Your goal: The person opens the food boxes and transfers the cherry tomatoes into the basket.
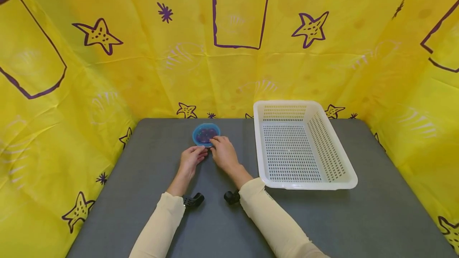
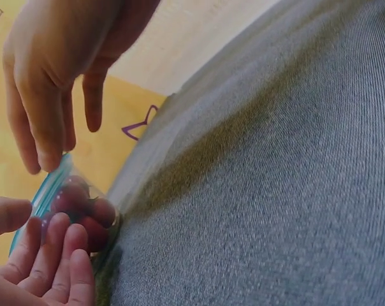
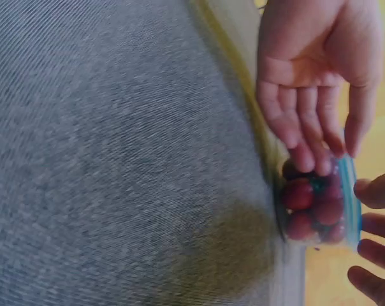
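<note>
A small clear container (image 3: 307, 217) with a blue lid (image 1: 195, 129) sits near the table's back edge. Several round, dark red fruits (image 2: 71, 194) show through its side; their exact kind is unclear. My left hand (image 1: 191, 160) is at the near side, its thumb and fingers about the blue rim. On the right, my right hand (image 1: 224, 154) pinches the rim, thumb at the lid and fingers against the side, as the right wrist view shows. The lid appears to be on the container.
To the right of the hands stands a large white perforated basket (image 1: 259, 150) on the grey table (image 1: 222, 226). A yellow patterned cloth (image 1: 236, 79) rises behind and at both sides of the table. Each wrist carries a black strap device (image 1: 194, 200).
</note>
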The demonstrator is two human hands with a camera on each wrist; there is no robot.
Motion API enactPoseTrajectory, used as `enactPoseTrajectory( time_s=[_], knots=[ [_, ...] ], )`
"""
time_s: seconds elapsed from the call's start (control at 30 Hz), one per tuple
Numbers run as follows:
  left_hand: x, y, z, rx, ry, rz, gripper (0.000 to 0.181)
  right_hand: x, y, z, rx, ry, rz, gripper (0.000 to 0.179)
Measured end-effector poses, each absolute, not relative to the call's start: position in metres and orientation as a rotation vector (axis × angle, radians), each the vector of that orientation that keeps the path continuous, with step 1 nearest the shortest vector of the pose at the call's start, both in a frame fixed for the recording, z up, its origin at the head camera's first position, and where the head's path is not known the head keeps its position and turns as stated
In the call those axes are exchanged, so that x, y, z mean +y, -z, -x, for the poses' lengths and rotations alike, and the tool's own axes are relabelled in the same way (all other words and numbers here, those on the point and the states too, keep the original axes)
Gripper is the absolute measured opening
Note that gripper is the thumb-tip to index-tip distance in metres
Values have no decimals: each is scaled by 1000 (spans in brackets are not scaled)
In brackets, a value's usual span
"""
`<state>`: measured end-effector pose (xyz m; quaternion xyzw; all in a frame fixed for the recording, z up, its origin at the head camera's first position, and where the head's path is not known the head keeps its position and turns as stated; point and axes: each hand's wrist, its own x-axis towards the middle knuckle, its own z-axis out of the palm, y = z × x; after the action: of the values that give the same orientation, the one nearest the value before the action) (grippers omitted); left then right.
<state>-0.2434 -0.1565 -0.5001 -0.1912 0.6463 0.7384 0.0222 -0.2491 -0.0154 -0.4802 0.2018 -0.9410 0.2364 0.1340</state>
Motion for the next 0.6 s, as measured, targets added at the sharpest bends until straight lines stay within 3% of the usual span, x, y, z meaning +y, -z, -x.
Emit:
enactPoseTrajectory(
  time_s=[0.6],
  knots=[
    [-158,503,241,1679,-2542,522,8,-14,483,257,-2548,-348,-834,16]
  ],
)
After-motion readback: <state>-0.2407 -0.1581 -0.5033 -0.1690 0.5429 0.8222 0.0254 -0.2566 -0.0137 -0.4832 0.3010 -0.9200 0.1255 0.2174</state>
